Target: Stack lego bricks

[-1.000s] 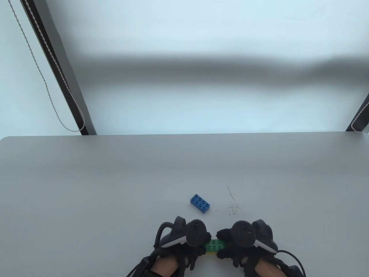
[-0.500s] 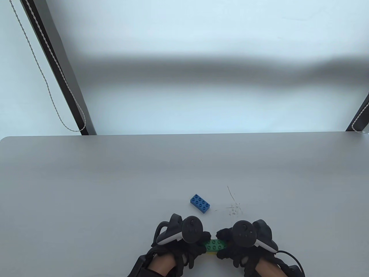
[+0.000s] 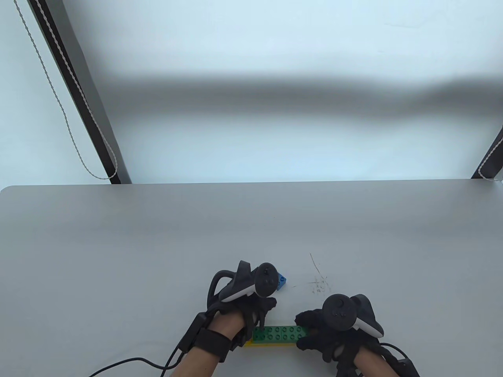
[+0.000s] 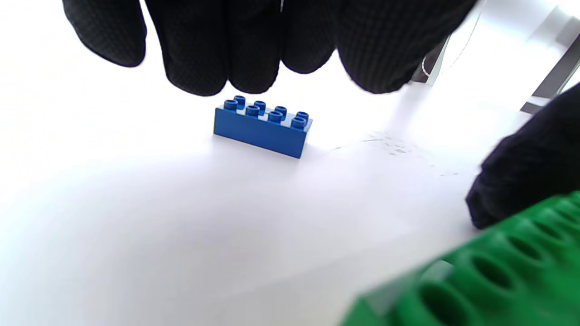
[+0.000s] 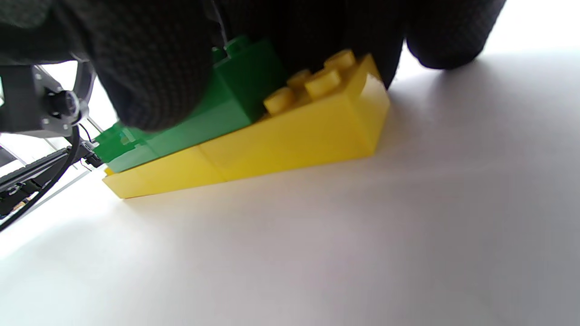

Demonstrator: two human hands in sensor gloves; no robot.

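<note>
Away from the stack and up the table goes the left hand (image 3: pixel 243 292), which half a second ago was at the left end of the green brick; it now hangs above the small blue eight-stud plastic brick (image 3: pixel 282 280), hiding most of it from the table view so that only one corner peeks out past the tracker. With that hand gone, the long green studded plastic brick (image 3: pixel 279 333) shows its full length, seated on the long yellow plastic brick (image 3: pixel 271 344) beneath it.

That suggests the green-on-yellow joint is finished and the blue brick is the next piece to be added.

From the left wrist view the blue brick (image 4: pixel 263 129) stands flat on the pale grey table (image 3: pixel 118 255), studs up, just below and beyond the gloved fingertips (image 4: pixel 195 68), which are spread loosely and hold nothing; a gap shows between them and the studs, though how high they hover I cannot judge from this angle.

The right hand (image 3: pixel 334 333) stays at the right end of the stack. In the right wrist view its fingers (image 5: pixel 149 81) press on the green brick (image 5: pixel 235 95) from above, steadying it, while the end studs of the yellow brick (image 5: pixel 290 136) remain uncovered.
</note>
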